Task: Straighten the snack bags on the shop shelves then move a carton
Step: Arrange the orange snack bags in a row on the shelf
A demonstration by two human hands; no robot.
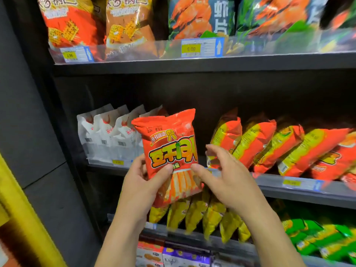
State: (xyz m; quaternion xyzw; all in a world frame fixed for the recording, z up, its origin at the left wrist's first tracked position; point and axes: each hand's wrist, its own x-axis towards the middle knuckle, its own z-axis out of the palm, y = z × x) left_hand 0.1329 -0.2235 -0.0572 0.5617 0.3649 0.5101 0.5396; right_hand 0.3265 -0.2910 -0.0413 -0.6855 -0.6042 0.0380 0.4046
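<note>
Held item: orange-red snack bag (169, 151), lifted in front of the middle shelf (289, 191), clear of the rows behind it, top edge leaning slightly left.
Left hand (146, 182): grips the lower left part of the snack bag, thumb pressed across the printed front, fingers hidden behind the pack.
Right hand (225, 176): open and relaxed at the right edge of the snack bag, thumb tip at the lower front of the pack, fingers loosely spread just beside it; firm contact hard to tell.
Middle shelf, left: white bags (107, 135) standing in a close row, backs and barcodes facing out.
Middle shelf, right: orange-and-yellow bags (269, 147) in a row, all leaning over to the right, partly blurred.
Top shelf (192, 63): tall red and brown bags (73, 22) at the left, shrimp-print bags (192, 16) to the right, behind a clear lip carrying price tags (202, 47).
Lower shelf: yellow bags (196, 214) below the hands, tilted; green bags (317, 237) farther right.
Bottom edge: small boxes (173, 255), only partly visible.
Far left: dark side panel of the shelving, with a yellow strip (28, 209) beside it.
</note>
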